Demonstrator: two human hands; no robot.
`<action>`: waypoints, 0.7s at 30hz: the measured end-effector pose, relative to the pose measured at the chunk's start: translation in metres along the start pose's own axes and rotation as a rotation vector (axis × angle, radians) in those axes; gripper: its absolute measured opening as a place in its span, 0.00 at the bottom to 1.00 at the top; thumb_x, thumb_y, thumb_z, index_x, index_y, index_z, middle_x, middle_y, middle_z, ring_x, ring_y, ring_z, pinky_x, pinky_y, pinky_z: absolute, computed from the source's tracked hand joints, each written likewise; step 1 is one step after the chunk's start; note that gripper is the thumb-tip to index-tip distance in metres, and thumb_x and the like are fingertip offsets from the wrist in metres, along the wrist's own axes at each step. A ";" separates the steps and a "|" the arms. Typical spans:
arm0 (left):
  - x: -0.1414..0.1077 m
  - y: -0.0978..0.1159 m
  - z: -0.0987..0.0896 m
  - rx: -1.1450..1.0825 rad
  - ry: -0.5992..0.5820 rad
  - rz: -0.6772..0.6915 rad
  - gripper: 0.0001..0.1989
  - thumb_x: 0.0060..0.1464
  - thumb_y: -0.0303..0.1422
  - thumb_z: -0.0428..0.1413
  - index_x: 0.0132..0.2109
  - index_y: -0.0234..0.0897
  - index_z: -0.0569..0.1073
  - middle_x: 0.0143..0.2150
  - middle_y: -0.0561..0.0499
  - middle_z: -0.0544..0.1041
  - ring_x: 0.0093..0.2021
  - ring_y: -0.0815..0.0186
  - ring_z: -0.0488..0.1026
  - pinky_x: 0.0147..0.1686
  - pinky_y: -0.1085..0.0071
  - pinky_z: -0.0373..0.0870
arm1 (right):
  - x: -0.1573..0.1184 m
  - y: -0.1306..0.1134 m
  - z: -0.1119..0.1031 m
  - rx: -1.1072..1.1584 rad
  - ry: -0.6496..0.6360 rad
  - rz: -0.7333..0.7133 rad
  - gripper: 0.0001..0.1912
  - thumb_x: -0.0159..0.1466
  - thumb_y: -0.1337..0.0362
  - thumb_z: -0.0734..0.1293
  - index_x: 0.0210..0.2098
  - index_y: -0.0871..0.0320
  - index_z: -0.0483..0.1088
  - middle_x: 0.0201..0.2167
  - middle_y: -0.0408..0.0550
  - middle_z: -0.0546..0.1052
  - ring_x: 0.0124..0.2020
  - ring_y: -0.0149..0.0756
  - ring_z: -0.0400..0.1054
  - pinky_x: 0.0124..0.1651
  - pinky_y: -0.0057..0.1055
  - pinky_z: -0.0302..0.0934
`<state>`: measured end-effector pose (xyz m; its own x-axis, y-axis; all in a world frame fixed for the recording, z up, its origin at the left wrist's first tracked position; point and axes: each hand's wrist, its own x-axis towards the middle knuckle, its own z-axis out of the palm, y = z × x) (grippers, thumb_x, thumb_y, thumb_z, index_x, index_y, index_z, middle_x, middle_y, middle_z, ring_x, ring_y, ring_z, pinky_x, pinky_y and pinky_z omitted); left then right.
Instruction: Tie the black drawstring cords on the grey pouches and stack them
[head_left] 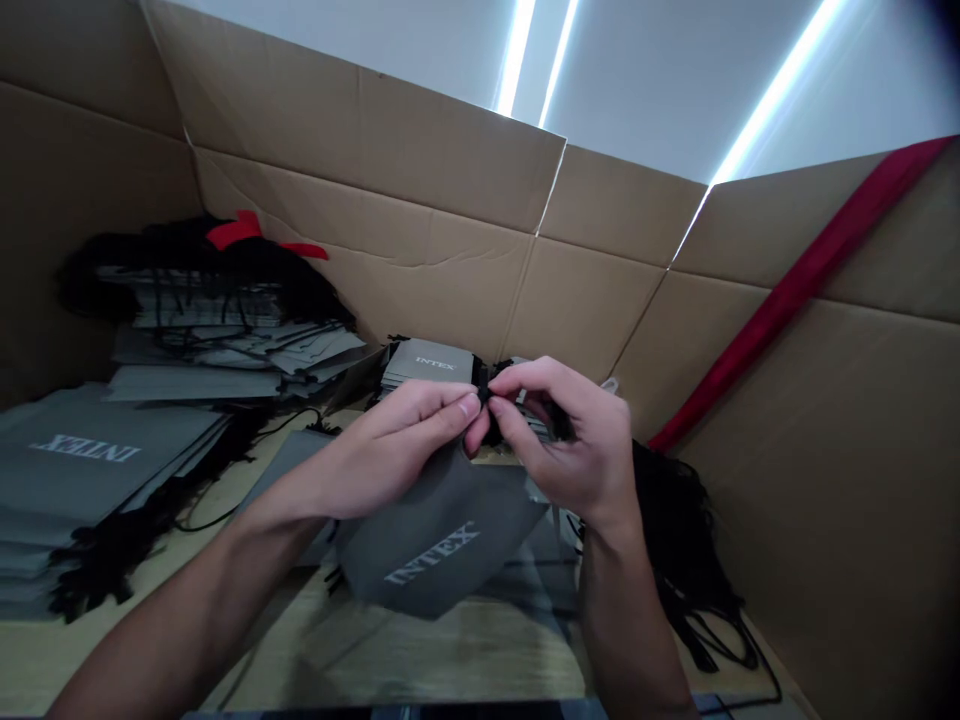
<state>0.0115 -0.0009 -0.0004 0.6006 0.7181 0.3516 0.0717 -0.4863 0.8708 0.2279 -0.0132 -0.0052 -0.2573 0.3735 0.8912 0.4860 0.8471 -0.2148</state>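
Observation:
A grey drawstring pouch [427, 545] printed INTEX hangs tilted below my two hands, its top edge gathered upward. My left hand [405, 440] is closed, pinching a small black piece [484, 388] at the pouch's top between thumb and fingers. From the other side my right hand [566, 435] pinches at the same black piece with thumb and forefinger. Whether this piece is a cord end, a knot or a cord stopper is too small to tell. The fingertips of both hands nearly meet.
Stacked grey INTEX pouches [67, 450] lie at the left, with more piled behind under black cords [172, 250]. Another stack [431, 360] stands at the back. Black cords [679, 540] hang at the right. Cardboard walls [360, 150] enclose the wooden table [360, 660].

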 end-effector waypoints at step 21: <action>-0.003 -0.006 0.014 0.246 0.409 0.499 0.05 0.69 0.24 0.63 0.48 0.39 0.81 0.44 0.55 0.84 0.43 0.73 0.82 0.45 0.81 0.79 | -0.001 -0.012 -0.006 0.079 0.044 0.124 0.10 0.63 0.75 0.74 0.40 0.55 0.82 0.32 0.37 0.81 0.30 0.26 0.71 0.35 0.27 0.66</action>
<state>0.0206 -0.0075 -0.0118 0.2634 0.4854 0.8337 0.0719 -0.8717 0.4848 0.2273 -0.0263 -0.0007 -0.1620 0.4617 0.8721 0.4438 0.8234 -0.3535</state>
